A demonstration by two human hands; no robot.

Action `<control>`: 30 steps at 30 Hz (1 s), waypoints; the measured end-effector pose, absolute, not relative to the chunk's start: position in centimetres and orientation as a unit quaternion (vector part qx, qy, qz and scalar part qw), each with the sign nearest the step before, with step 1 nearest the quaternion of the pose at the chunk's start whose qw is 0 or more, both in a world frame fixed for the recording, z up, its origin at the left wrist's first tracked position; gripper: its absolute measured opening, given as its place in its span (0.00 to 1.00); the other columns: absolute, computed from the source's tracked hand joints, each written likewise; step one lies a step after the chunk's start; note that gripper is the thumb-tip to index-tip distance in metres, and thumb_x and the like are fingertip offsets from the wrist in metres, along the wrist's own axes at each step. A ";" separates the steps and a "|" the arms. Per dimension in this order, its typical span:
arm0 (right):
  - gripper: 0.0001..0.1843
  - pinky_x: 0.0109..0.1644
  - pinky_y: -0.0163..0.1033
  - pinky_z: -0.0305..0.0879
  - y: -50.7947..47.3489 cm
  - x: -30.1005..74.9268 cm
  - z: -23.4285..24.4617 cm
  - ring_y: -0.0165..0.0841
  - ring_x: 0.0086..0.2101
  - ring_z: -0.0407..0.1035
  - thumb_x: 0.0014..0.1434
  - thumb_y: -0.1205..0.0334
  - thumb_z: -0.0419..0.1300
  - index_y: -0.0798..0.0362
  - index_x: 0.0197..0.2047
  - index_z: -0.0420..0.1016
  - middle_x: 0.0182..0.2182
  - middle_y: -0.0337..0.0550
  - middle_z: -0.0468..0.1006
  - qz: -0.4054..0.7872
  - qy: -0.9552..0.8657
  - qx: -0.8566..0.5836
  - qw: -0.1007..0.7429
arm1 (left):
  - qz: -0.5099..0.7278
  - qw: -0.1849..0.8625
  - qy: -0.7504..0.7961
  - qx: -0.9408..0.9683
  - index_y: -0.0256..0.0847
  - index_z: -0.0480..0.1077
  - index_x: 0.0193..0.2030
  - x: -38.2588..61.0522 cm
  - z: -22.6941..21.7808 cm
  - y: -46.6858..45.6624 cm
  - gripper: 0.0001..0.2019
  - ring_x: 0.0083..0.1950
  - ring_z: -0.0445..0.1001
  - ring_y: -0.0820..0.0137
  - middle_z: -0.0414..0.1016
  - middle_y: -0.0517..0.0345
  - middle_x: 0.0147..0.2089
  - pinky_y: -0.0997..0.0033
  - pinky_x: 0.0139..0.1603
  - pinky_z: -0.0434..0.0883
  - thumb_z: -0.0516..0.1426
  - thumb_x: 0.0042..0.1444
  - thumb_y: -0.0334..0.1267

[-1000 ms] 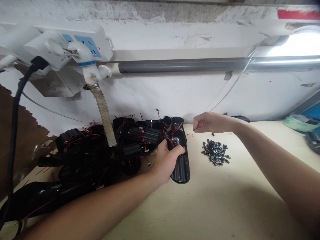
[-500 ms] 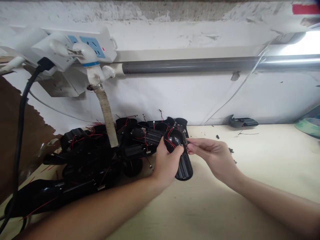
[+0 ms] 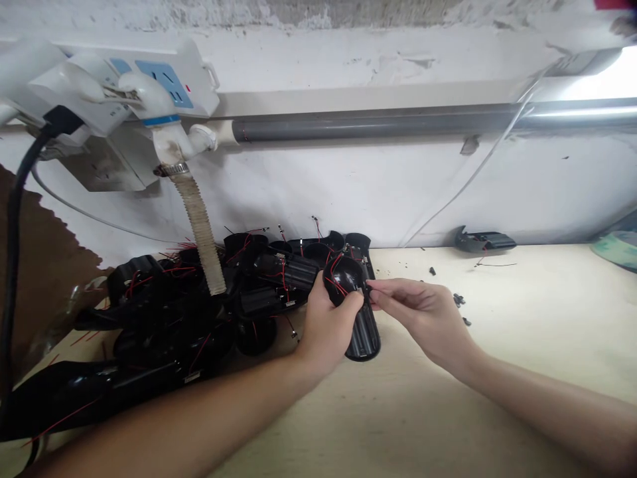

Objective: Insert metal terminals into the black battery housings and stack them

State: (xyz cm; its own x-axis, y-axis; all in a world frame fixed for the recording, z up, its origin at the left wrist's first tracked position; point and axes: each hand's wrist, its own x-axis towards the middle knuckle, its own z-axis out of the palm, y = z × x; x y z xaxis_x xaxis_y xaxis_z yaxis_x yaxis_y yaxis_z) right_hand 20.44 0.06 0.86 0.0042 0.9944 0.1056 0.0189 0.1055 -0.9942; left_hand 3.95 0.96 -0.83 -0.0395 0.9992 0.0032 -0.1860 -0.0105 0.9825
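Note:
My left hand (image 3: pixel 331 322) is closed round a black plastic housing (image 3: pixel 363 335) with a rounded cup at its top and a ribbed lower part. Red wires (image 3: pixel 338 285) run inside the cup, and my left thumb presses near a small pale connector at its lower rim. At the housing's right edge, my right hand (image 3: pixel 418 309) is closed in a pinch of thumb and index finger. Whatever sits between those fingertips is too small to make out. Just left of my left hand lies a pile of similar black housings (image 3: pixel 261 299) with red wires.
A ribbed hose (image 3: pixel 199 226) hangs from a white tap over the pile. Behind it are a power strip (image 3: pixel 164 79) and a grey pipe (image 3: pixel 348 127). One more black housing (image 3: pixel 485 241) lies by the wall, with black scraps (image 3: pixel 458 300) and a tape roll (image 3: pixel 617 249) on the right.
The view has shifted slightly, so the background sits further left and higher. Both hands keep their places at the housing, with the right fingertips still pinched at its edge.

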 end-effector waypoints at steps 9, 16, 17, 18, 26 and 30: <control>0.13 0.41 0.44 0.77 0.4 20.7 1.0 0.36 0.34 0.79 0.54 0.50 0.79 0.49 0.39 0.91 0.32 0.45 0.87 0.486 -0.531 -0.486 0.496 | 0.530 0.572 0.460 0.424 0.43 0.74 0.49 3.9 -0.9 0.8 0.14 0.42 0.82 0.60 0.81 0.55 0.40 0.63 0.44 0.79 0.66 0.57 0.38; 0.10 0.42 0.46 0.76 0.2 20.9 1.0 0.37 0.35 0.78 0.54 0.50 0.78 0.43 0.38 0.93 0.34 0.44 0.88 0.470 -0.539 -0.499 0.489 | 0.538 0.552 0.456 0.445 0.43 0.73 0.50 3.9 -1.1 0.9 0.13 0.43 0.80 0.62 0.80 0.55 0.45 0.62 0.47 0.79 0.65 0.59 0.37; 0.10 0.43 0.46 0.75 0.2 20.9 1.0 0.37 0.35 0.78 0.54 0.50 0.77 0.42 0.39 0.93 0.34 0.44 0.89 0.468 -0.542 -0.499 0.488 | 0.541 0.544 0.456 0.451 0.43 0.73 0.50 3.8 -1.2 0.9 0.12 0.45 0.80 0.62 0.80 0.55 0.45 0.62 0.48 0.79 0.65 0.59 0.37; 0.09 0.43 0.46 0.75 0.2 20.9 1.0 0.37 0.35 0.78 0.55 0.50 0.77 0.42 0.39 0.93 0.35 0.44 0.89 0.467 -0.546 -0.497 0.487 | 0.544 0.537 0.456 0.456 0.42 0.73 0.49 3.8 -1.2 0.9 0.12 0.47 0.80 0.62 0.80 0.54 0.45 0.62 0.50 0.78 0.64 0.59 0.37; 0.11 0.43 0.41 0.73 0.6 20.9 1.3 0.33 0.35 0.76 0.52 0.51 0.81 0.47 0.35 0.91 0.34 0.43 0.87 0.549 -0.506 -0.464 0.477 | 0.539 0.574 0.450 0.420 0.45 0.69 0.52 3.7 -0.9 0.6 0.16 0.38 0.78 0.67 0.78 0.58 0.43 0.63 0.45 0.79 0.66 0.59 0.38; 0.12 0.41 0.39 0.70 0.9 21.0 1.2 0.30 0.33 0.72 0.52 0.53 0.82 0.48 0.35 0.89 0.31 0.40 0.83 0.588 -0.493 -0.435 0.471 | 0.542 0.586 0.444 0.407 0.44 0.70 0.48 3.6 -0.2 0.5 0.16 0.38 0.79 0.66 0.78 0.59 0.39 0.64 0.43 0.78 0.67 0.54 0.37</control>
